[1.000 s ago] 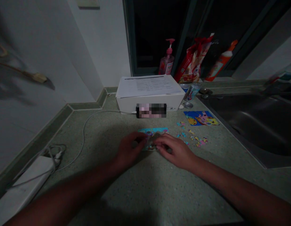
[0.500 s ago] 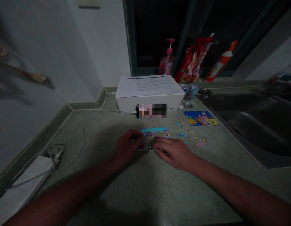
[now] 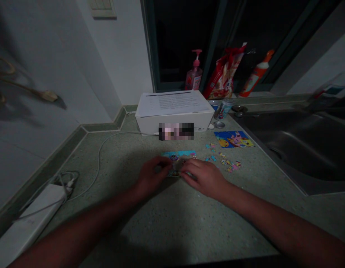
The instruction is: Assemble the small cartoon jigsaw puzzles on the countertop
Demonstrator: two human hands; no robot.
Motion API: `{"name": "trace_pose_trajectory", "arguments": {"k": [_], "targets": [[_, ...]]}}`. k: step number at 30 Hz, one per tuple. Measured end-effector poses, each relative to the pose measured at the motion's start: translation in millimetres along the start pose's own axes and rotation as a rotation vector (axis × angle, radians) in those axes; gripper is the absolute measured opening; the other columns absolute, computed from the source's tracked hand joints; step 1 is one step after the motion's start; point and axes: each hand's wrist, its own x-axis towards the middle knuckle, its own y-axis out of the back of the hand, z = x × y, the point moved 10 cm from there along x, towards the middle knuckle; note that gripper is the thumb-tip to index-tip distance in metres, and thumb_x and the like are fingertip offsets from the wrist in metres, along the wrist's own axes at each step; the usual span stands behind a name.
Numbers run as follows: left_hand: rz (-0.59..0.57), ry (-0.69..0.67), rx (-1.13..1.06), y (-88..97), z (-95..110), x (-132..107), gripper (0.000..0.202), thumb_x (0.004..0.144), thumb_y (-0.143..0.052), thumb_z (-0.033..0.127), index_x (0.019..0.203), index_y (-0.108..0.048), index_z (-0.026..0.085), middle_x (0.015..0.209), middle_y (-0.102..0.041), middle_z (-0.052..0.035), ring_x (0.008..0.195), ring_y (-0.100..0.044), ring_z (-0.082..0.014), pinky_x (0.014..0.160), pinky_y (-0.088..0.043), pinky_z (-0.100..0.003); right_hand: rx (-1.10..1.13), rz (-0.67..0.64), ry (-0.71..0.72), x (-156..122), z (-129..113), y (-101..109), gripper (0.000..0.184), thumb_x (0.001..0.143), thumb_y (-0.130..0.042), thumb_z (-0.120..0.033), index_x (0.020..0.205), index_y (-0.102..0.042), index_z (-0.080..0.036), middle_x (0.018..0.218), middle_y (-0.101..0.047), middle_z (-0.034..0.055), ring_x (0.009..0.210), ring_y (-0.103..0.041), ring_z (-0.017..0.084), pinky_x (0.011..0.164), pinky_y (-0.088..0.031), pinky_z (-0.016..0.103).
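Observation:
A small, partly assembled jigsaw puzzle (image 3: 178,155) with a blue top edge lies on the speckled green counter (image 3: 166,223). My left hand (image 3: 151,176) rests at its left side with fingers curled, thumb and fingertips on the puzzle's edge. My right hand (image 3: 203,176) lies over its lower right part, fingers pressed down on the pieces. Several loose puzzle pieces (image 3: 226,163) are scattered to the right of my right hand. A colourful cartoon reference picture (image 3: 233,139) lies flat further back right.
A white box (image 3: 175,117) with a printed sheet on top stands behind the puzzle. A steel sink (image 3: 300,145) fills the right side. A pink pump bottle (image 3: 194,74), red bag (image 3: 224,76) and orange bottle (image 3: 254,76) stand on the sill. A white power strip (image 3: 29,219) with cables lies left.
Both hands stay on the puzzle with small finger shifts; my left fingers moved in closer to the right hand. The view has tilted slightly, moving everything a little left and up.

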Motion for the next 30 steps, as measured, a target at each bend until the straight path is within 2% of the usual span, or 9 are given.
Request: {"name": "trace_pose_trajectory", "arguments": {"k": [3,6,9,12,16,19,25,30], "targets": [[0.025,-0.012,0.025,5.6,0,5,0.007,0.090,-0.071,0.021,0.091,-0.076,0.026,0.090,-0.083,-0.0046,0.083,-0.078,-0.0248,0.079,-0.067,-0.043,-0.036,0.034,-0.053,1,14,12,0.018,0.108,-0.055,-0.027,0.106,-0.073,-0.024,0.106,-0.078,0.0085,0.099,-0.075,0.026,0.085,-0.058,0.041],[0.044,-0.005,0.075,12.4,-1,12,0.005,0.090,-0.072,0.021,0.089,-0.076,0.025,0.090,-0.084,-0.0069,0.082,-0.078,-0.0260,0.079,-0.067,-0.044,-0.095,0.076,-0.122,3,38,26,0.021,0.107,-0.054,-0.024,0.114,-0.074,-0.022,0.113,-0.078,0.0120,0.105,-0.074,0.029,0.092,-0.057,0.044],[0.038,0.022,0.116,16.6,0,20,0.007,0.089,-0.071,0.019,0.090,-0.076,0.024,0.092,-0.083,-0.0068,0.084,-0.078,-0.0253,0.080,-0.066,-0.042,-0.179,0.064,-0.163,3,59,32,0.024,0.106,-0.055,-0.022,0.119,-0.075,-0.017,0.119,-0.078,0.0159,0.110,-0.073,0.032,0.097,-0.055,0.046],[-0.002,0.015,0.157,15.5,8,28,0.006,0.090,-0.071,0.023,0.091,-0.077,0.023,0.093,-0.083,-0.0039,0.087,-0.078,-0.0230,0.083,-0.065,-0.038,-0.248,0.067,-0.183,3,72,34,0.024,0.104,-0.057,-0.021,0.118,-0.077,-0.016,0.115,-0.079,0.0167,0.106,-0.072,0.032,0.095,-0.054,0.046],[-0.101,-0.011,0.204,2.1,20,45,0.006,0.091,-0.073,0.023,0.092,-0.078,0.022,0.093,-0.083,-0.0024,0.087,-0.077,-0.0201,0.086,-0.062,-0.035,-0.296,0.078,-0.180,1,75,33,0.027,0.102,-0.054,-0.018,0.112,-0.079,-0.017,0.106,-0.079,0.0156,0.101,-0.072,0.032,0.090,-0.054,0.046],[-0.200,0.000,0.192,-18.0,23,58,0.008,0.089,-0.073,0.017,0.093,-0.079,0.021,0.090,-0.083,-0.0019,0.083,-0.076,-0.0189,0.080,-0.060,-0.032,-0.282,0.077,-0.176,1,73,32,0.029,0.102,-0.053,-0.018,0.111,-0.080,-0.019,0.104,-0.079,0.0152,0.100,-0.072,0.033,0.089,-0.055,0.047],[-0.275,-0.030,0.236,-47.9,25,75,0.011,0.088,-0.070,0.017,0.093,-0.079,0.020,0.093,-0.083,-0.0032,0.087,-0.076,-0.0198,0.081,-0.058,-0.033,-0.256,0.037,-0.162,1,68,28,0.029,0.102,-0.052,-0.018,0.114,-0.079,-0.018,0.107,-0.080,0.0160,0.103,-0.072,0.033,0.092,-0.055,0.049],[-0.310,-0.076,0.319,-59.1,19,78,0.016,0.090,-0.066,0.019,0.096,-0.081,0.020,0.096,-0.084,-0.0046,0.090,-0.077,-0.0216,0.083,-0.057,-0.034,-0.276,0.005,-0.183,1,67,24,0.024,0.103,-0.056,-0.019,0.114,-0.078,-0.016,0.108,-0.080,0.0165,0.103,-0.072,0.033,0.095,-0.054,0.049]]}}
